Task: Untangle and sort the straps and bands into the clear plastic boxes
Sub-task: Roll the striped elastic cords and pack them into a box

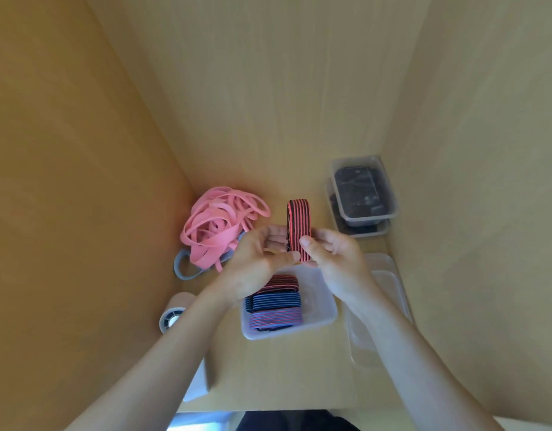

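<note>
A folded red-and-black striped strap (298, 220) stands upright between both hands above the desk. My left hand (262, 262) holds its lower end, thumb against the strap. My right hand (333, 259) pinches the same end from the right. Just below the hands a clear plastic box (319, 309) holds three folded straps: red-black, blue-black and purple-red (276, 306). A tangle of pink bands (217, 227) lies at the left, with a grey band (183, 269) under it.
Two stacked clear boxes with black straps (361, 194) stand at the back right. Clear lids or empty boxes (383, 293) lie at the right. A tape roll (172, 318) sits at the left. Wooden walls enclose the desk on three sides.
</note>
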`<state>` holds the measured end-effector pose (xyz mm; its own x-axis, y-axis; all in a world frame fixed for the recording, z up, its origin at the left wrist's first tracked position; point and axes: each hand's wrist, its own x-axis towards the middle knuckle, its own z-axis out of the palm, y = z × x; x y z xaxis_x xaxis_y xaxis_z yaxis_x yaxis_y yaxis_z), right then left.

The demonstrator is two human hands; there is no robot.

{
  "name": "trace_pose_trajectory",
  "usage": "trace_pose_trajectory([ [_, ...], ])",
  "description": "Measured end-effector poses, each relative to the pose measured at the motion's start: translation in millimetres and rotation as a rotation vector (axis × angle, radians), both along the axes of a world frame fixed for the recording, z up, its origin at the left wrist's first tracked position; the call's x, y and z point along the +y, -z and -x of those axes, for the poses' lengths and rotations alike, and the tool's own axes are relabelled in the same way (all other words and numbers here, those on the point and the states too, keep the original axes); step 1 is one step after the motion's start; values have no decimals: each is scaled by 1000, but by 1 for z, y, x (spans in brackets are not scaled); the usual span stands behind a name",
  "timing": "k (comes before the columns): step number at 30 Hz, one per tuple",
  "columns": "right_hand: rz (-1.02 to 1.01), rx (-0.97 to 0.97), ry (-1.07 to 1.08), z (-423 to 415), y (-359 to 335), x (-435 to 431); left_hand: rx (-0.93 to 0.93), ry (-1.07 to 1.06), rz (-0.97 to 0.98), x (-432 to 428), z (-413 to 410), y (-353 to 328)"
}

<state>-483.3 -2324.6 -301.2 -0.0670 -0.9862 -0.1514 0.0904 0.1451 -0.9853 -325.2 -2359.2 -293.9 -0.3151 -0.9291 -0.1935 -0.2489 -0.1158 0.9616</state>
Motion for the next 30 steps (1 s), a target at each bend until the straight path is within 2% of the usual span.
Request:
trace_pose_trajectory([
  [8,-212,176,-39,0,19,32,-126,167,81,14,-10,34],
  [10,-265,240,-6,0,29,41,-177,125,197,22,-19,45],
  [12,-309,332,21,1,39,48,-301,95,409,24,-32,60],
  [14,-354,442,45,1,46,52,-441,167,575,26,-43,74],
  [18,-422,709,66,-6,42,52,-583,289,572,37,-46,90],
  [23,-502,1027,-10,-25,32,43,-654,310,612,39,-46,99],
  [30,-551,1204,-101,-40,23,39,-705,302,624,41,-45,99],
])
